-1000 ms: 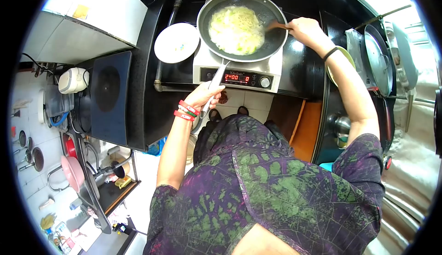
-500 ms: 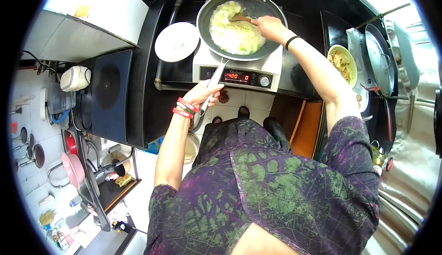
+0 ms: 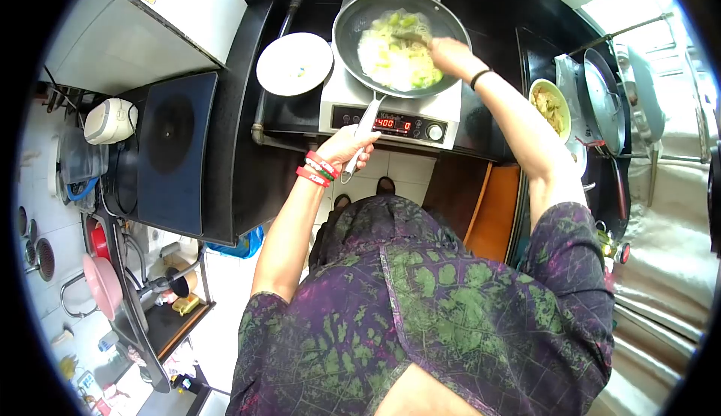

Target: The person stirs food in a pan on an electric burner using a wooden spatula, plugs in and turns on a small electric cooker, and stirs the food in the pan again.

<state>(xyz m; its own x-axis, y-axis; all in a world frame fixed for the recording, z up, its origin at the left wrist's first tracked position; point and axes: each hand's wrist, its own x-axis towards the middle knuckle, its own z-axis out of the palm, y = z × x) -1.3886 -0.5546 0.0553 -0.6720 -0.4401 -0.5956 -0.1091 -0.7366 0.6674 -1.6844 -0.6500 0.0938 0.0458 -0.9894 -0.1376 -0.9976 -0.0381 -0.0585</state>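
A dark wok sits on the induction cooker, whose red display is lit. Inside it, a pale, wet mix of shredded food with green pieces is spread over the bottom. My left hand is closed around the wok's metal handle. Over the right part of the wok, my right hand is closed on a wooden spatula. The spatula's blade is among the food, partly hidden and blurred.
Left of the wok lies a white plate with small scraps on it. To the right stand a bowl of food and a large metal lid. A dark flat panel is at the left, near a white appliance.
My right hand has moved slightly down and right with the spatula, and the food has shifted and spread. My left hand stays on the handle. The whole view has shifted a little.
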